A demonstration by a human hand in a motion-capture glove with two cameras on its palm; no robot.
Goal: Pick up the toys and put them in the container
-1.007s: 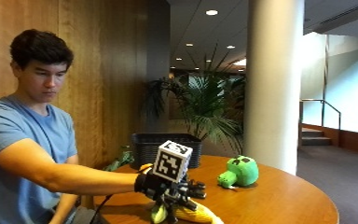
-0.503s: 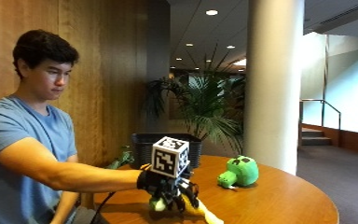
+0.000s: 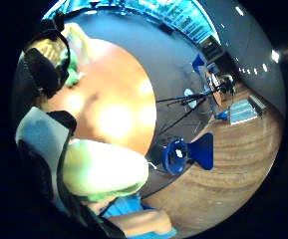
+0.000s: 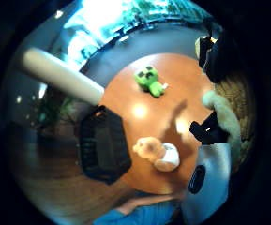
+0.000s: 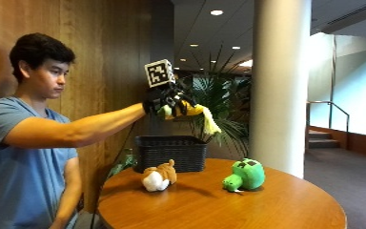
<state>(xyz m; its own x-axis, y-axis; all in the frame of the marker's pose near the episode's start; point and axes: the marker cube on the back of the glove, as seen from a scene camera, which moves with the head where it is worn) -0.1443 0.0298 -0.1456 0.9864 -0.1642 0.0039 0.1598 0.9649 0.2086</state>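
Gripping a soft yellow banana plush [image 5: 194,113], the gloved right hand [image 5: 162,101] is raised high over the round wooden table [image 5: 234,210] — fingers curled round the toy, its floppy end drooping down above the black woven container [image 5: 171,152]. Down on the tabletop sit a fuzzy brown-and-white plush [image 5: 159,175] near the container, and a blocky green plush [image 5: 245,175] — well apart.
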